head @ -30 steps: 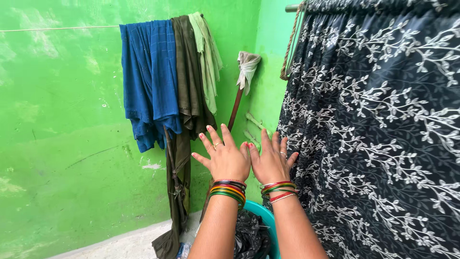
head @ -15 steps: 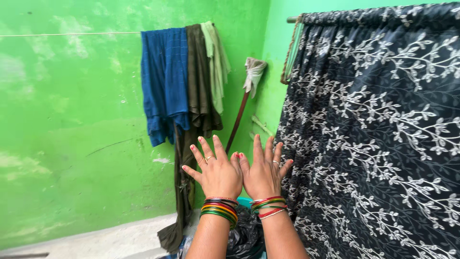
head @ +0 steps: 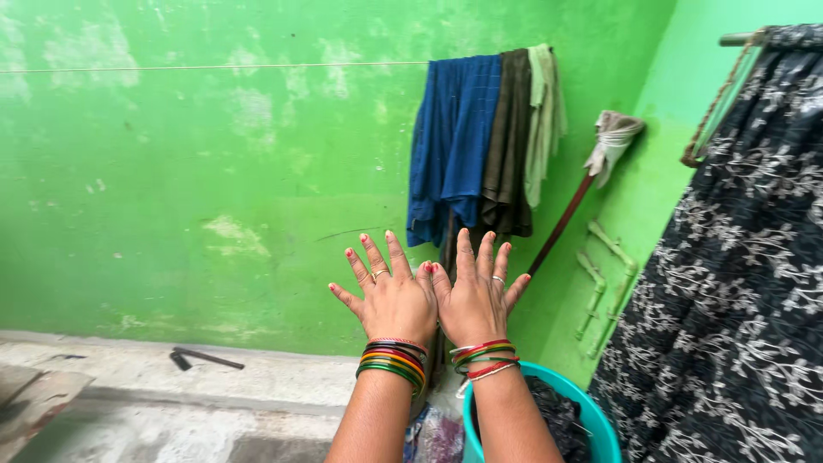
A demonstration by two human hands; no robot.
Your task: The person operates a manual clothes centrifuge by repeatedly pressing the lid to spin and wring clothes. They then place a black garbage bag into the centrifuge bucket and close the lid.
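1 head-worn view looks forward and slightly down, close behind both raised hands, facing the painted green wall [head: 171, 171] filling the frame's left.

1. We see our left hand [head: 390, 300] bare, with red-painted nails and a thin ring on one finger.
2. On its wrist we wear a stack of bangles [head: 393, 362]: dark and red ones at the top, then orange and yellow, then green.
3. Our right hand [head: 474, 300] also has red nails and a ring on one finger.
4. Its wrist carries fewer bands [head: 485, 357], red, green and pale, one sitting askew.
5. We wear no sleeves; both forearms are bare.
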